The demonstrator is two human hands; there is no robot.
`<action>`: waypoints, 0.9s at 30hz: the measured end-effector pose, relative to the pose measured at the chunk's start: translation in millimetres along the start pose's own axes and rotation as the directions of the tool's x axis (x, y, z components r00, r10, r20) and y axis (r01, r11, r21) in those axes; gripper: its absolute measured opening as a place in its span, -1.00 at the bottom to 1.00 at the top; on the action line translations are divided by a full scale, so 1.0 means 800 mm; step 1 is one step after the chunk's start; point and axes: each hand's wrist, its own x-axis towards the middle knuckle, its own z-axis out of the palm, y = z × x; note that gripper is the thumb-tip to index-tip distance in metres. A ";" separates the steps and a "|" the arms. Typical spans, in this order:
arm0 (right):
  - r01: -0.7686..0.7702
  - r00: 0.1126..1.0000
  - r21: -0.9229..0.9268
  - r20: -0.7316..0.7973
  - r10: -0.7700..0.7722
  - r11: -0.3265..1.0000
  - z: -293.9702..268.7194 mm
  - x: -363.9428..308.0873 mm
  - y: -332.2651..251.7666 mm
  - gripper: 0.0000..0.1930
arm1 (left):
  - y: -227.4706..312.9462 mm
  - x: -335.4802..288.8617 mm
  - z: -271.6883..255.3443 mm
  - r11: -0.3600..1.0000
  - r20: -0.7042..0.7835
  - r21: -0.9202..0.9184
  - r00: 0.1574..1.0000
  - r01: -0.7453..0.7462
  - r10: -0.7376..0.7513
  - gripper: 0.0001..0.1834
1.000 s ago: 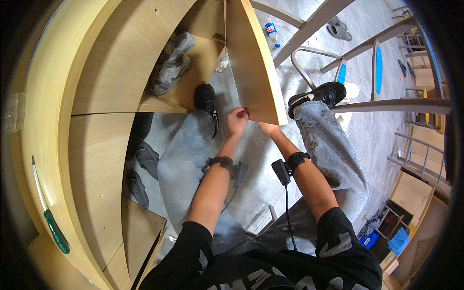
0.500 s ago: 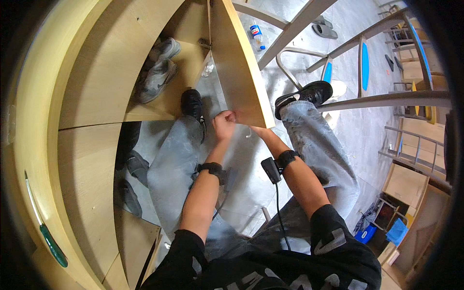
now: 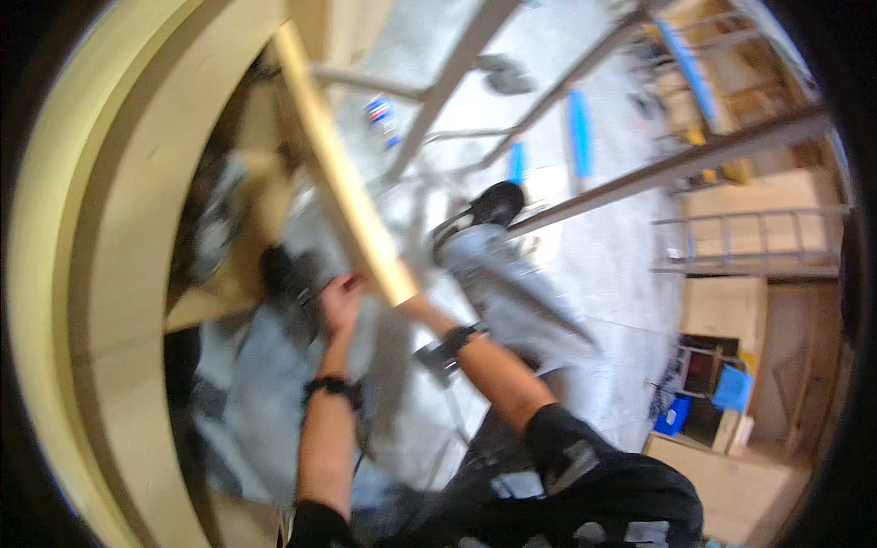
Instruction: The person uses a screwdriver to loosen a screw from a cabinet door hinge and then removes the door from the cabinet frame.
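Observation:
A wooden cabinet door (image 3: 352, 196) hangs open in front of me, its pale edge facing my way. On its inner side is my left hand (image 3: 340, 300), beside the door's near end. Its fingers are curled closed, and blur hides whatever may be between them. My right hand is tucked behind the near end of the door; only its wrist (image 3: 425, 313) shows, so its fingers are hidden. Black bands with small devices circle both forearms. Left of the door is the open cabinet compartment (image 3: 260, 215), with blurred grey shoes (image 3: 217, 219) inside.
A metal ladder (image 3: 676, 169) with blue strips leans across the right side, close to my black shoe (image 3: 498, 203). Beyond the door a bottle (image 3: 382, 119) and grey slippers (image 3: 505, 75) lie on the floor. Far right are a blue bin (image 3: 673, 416) and wooden furniture (image 3: 722, 475).
The view has shifted and blurred, so the door, both hands and the ladder now appear further left. The door's edge faces me more directly. My left hand stays closed near it.

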 end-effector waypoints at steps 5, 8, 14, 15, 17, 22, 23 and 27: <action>-0.142 0.990 0.048 0.004 0.142 0.989 0.018 -0.006 -0.050 -0.76 | -0.003 0.001 -0.034 0.974 -0.012 0.155 0.985 -0.168 0.172 -0.86; -0.073 0.997 0.089 0.005 0.073 0.993 0.003 -0.012 -0.044 -0.73 | -0.040 0.018 -0.011 0.969 -0.062 0.215 0.989 -0.120 0.136 -0.81; -0.115 0.993 0.058 0.006 0.115 0.992 0.000 -0.006 -0.041 -0.72 | -0.069 0.040 -0.021 0.999 -0.008 -0.029 1.000 0.017 -0.018 -0.81; -0.127 0.992 0.021 0.004 0.127 0.992 -0.003 -0.004 -0.039 -0.72 | -0.061 0.037 -0.020 0.997 0.009 -0.049 0.998 0.061 -0.060 -0.83; -0.197 0.980 0.027 0.049 0.195 0.980 -0.001 0.001 -0.051 -0.73 | -0.049 0.029 -0.029 0.992 0.006 -0.064 0.995 0.105 -0.105 -0.84; -0.253 0.965 0.054 0.078 0.249 0.966 -0.003 0.009 -0.046 -0.73 | -0.025 0.022 -0.020 0.960 -0.019 -0.186 0.976 0.211 -0.219 -0.85; -0.205 0.978 0.063 0.058 0.202 0.977 -0.003 0.009 -0.041 -0.75 | -0.023 0.023 -0.018 0.960 -0.014 -0.186 0.976 0.210 -0.216 -0.85; -0.151 0.988 0.138 0.063 0.143 0.979 0.004 0.006 -0.040 -0.76 | -0.022 0.020 -0.023 0.943 0.028 -0.240 0.973 0.230 -0.230 -0.85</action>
